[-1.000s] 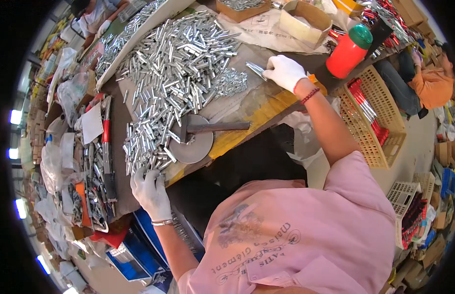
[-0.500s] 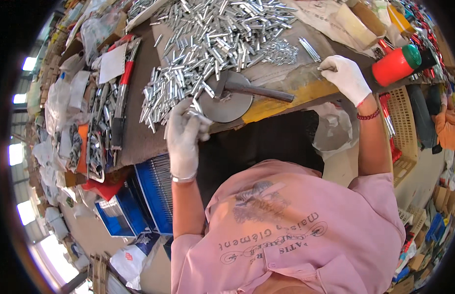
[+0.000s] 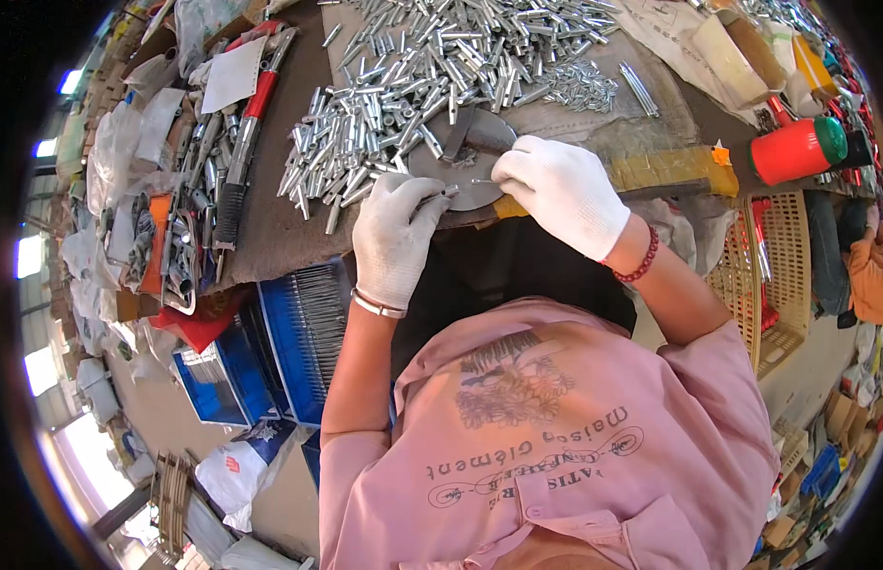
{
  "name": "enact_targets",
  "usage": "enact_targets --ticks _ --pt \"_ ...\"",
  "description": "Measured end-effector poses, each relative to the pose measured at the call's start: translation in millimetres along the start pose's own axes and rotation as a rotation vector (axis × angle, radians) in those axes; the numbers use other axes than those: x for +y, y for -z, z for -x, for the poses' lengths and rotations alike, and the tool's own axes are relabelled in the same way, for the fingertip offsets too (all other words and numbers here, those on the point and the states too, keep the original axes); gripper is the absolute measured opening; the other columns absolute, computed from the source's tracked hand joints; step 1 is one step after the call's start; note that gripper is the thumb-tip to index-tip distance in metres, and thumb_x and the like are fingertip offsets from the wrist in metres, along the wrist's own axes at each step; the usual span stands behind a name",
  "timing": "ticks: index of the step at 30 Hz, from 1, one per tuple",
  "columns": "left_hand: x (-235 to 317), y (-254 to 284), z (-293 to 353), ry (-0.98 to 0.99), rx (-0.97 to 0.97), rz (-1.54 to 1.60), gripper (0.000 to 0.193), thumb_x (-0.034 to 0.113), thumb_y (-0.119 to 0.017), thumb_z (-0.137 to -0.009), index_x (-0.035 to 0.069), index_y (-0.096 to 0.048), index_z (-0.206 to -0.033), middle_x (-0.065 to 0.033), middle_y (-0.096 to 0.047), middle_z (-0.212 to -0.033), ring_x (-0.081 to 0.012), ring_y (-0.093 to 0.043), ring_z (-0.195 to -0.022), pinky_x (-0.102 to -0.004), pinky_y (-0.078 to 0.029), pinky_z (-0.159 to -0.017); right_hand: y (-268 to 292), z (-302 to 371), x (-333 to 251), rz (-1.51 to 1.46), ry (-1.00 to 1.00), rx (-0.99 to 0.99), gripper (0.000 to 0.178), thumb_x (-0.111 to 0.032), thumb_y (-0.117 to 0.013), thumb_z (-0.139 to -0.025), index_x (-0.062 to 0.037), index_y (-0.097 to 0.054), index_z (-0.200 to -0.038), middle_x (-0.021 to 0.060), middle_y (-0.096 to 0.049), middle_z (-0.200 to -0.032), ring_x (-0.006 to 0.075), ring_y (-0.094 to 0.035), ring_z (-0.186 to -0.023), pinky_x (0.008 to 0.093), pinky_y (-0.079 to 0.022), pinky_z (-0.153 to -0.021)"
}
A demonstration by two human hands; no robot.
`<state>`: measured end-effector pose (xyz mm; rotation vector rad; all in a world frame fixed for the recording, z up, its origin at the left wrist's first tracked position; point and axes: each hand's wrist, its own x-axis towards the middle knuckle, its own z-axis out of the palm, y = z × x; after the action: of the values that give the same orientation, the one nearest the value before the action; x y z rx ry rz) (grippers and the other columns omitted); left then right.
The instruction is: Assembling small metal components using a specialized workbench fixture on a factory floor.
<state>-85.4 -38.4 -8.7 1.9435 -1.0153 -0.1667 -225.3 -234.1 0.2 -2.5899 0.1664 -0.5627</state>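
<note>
My left hand (image 3: 396, 228), in a white knit glove, pinches a short silver metal tube (image 3: 450, 191) whose end shows past the fingertips. Facing it, my gloved right hand (image 3: 565, 190) has thumb and forefinger closed on a thin metal pin (image 3: 480, 181), pointing towards the tube with a small gap between. Both hands are over a round grey metal disc (image 3: 468, 188) at the bench's near edge. A hammer (image 3: 458, 133) lies across the disc, its handle mostly hidden by my right hand. Beyond is a large heap of silver tubes (image 3: 432, 81).
A small pile of pins (image 3: 582, 85) and several longer rods (image 3: 638, 90) lie right of the heap. A red container with a green lid (image 3: 793, 152) stands right. Red-handled tools (image 3: 247, 123) lie left. Blue crates (image 3: 304, 332) and a yellow basket (image 3: 788, 275) stand below bench level.
My right hand has moved left from the bench's right side to meet my left hand, now with a pin. My left hand has shifted slightly right, holding the tube. The view has shifted slightly.
</note>
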Motion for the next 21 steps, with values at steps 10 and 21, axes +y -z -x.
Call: enact_targets --ticks 10,21 --pt "5.4 1.9 -8.8 -0.192 0.023 -0.243 0.010 0.016 -0.080 -0.086 0.011 -0.075 -0.094 -0.0072 -0.067 -0.091 -0.0309 -0.066 -0.085 -0.0418 -0.053 -0.074 -12.0 -8.5 0.4 0.105 0.031 -0.041 0.002 -0.011 -0.070 -0.087 -0.0120 -0.071 -0.087 0.0075 -0.063 -0.091 0.0305 -0.069 -0.085 0.0424 -0.057 -0.073" --pt "-5.4 -2.4 -7.2 -0.278 0.032 -0.313 0.010 0.016 -0.079 -0.086 0.013 -0.076 -0.095 -0.0054 -0.065 -0.090 -0.0294 -0.066 -0.087 -0.0409 -0.052 -0.073 -12.4 -14.4 4.2 0.098 0.081 -0.025 0.003 -0.014 -0.069 -0.089 -0.0125 -0.071 -0.087 0.0060 -0.063 -0.091 0.0293 -0.069 -0.085 0.0407 -0.057 -0.072"
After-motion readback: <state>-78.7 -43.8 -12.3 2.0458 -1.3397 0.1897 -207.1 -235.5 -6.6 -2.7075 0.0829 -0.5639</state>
